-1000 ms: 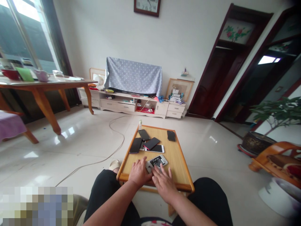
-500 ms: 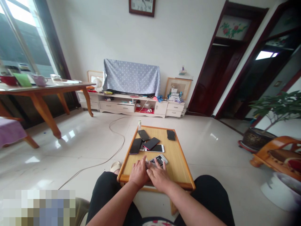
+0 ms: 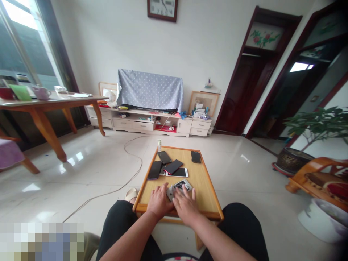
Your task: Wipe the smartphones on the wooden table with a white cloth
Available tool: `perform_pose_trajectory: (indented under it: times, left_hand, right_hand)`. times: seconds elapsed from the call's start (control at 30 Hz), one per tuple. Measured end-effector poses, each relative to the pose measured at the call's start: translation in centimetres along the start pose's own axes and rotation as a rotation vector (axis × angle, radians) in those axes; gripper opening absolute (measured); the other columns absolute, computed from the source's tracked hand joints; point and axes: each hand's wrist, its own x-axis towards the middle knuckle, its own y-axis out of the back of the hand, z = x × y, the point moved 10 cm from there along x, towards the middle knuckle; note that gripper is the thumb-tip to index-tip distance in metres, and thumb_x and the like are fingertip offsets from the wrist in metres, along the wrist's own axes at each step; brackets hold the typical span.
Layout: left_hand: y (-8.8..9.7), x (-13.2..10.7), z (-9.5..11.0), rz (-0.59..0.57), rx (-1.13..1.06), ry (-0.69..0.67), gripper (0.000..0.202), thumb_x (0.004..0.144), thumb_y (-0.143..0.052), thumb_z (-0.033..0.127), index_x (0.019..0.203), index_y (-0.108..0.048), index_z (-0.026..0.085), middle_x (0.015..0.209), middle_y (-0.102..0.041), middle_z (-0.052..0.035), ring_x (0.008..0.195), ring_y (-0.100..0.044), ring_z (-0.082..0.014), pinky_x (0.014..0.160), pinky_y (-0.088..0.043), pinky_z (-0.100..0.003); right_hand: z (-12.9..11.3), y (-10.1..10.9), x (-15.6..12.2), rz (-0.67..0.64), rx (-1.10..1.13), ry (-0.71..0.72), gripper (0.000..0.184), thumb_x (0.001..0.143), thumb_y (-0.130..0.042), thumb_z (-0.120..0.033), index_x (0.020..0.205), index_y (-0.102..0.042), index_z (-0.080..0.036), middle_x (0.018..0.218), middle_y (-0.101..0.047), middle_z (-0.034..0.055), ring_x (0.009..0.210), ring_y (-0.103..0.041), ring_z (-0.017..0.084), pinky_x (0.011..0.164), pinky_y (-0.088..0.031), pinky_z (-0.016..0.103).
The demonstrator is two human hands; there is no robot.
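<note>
the wall (image 3: 212, 40) is filling the background way ahead of the fingers, with a long pale cabinet (image 3: 132, 125) standing against it and a polka-dot cloth (image 3: 150, 88) hanging above that. the small wooden bench (image 3: 205, 186) is sitting right under the fingers.

the left hand (image 3: 158, 201) is resting at the near left end of an opened phone (image 3: 179, 183), and i can't really tell whether its fingers (image 3: 163, 189) are gripping that end or just touching it. the right hand (image 3: 186, 204) is lying over the near edge with its fingers spread out and loose, so those aren't clenching anything.

that opened phone is lying tilted on the bench, between and partly under the fingers. a white phone (image 3: 182, 173) is lying just beyond them, with a dark red-edged phone (image 3: 173, 167) overlapping it. two dark phones (image 3: 154, 171) are lying ahead and left of the left fingers, one farther out. a black phone (image 3: 195, 157) is lying well beyond the right fingers, near the far right corner. a little pump bottle (image 3: 159, 146) is standing past the left fingers, at the far left corner. the opened phone's dark printed panel (image 3: 177, 186) is showing right by the right fingertips.
</note>
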Motion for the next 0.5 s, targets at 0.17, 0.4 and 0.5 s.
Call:
perform_pose_trajectory:
  times: [0.17, 0.4, 0.5]
  left_hand:
    - [0.0, 0.0, 0.1, 0.018, 0.001, -0.003, 0.075, 0.074, -0.067, 0.039, 0.141, -0.04, 0.02, 0.129, -0.065, -0.012, 0.126, -0.052, -0.03, 0.104, -0.035, -0.042]
    - [0.0, 0.2, 0.3, 0.031, 0.004, 0.004, 0.076, 0.074, -0.067, 0.041, 0.142, -0.04, 0.02, 0.131, -0.063, -0.0123, 0.126, -0.052, -0.0301, 0.105, -0.035, -0.043]
    - [0.0, 0.2, 0.7, 0.004, 0.009, 0.006, 0.069, 0.078, -0.063, 0.04, 0.141, -0.041, 0.022, 0.135, -0.062, -0.012, 0.126, -0.052, -0.0296, 0.104, -0.036, -0.041]
  right_hand:
    - [0.7, 0.7, 0.6, -0.004, 0.007, 0.0, 0.057, 0.106, -0.006, -0.05, 0.155, -0.031, -0.04, 0.161, -0.035, -0.0052, 0.155, -0.003, 0.025, 0.119, 0.01, 0.063]
    - [2.6, 1.5, 2.7, 0.005, 0.009, -0.127, 0.061, 0.105, -0.006, -0.051, 0.154, -0.037, -0.034, 0.162, -0.033, -0.0015, 0.155, -0.006, 0.027, 0.118, 0.009, 0.065]
    - [-1.1, 0.8, 2.9, 0.0, 0.051, 0.07, 0.058, 0.105, -0.007, -0.05, 0.151, -0.041, -0.039, 0.16, -0.039, -0.0039, 0.154, -0.012, 0.025, 0.118, 0.011, 0.064]
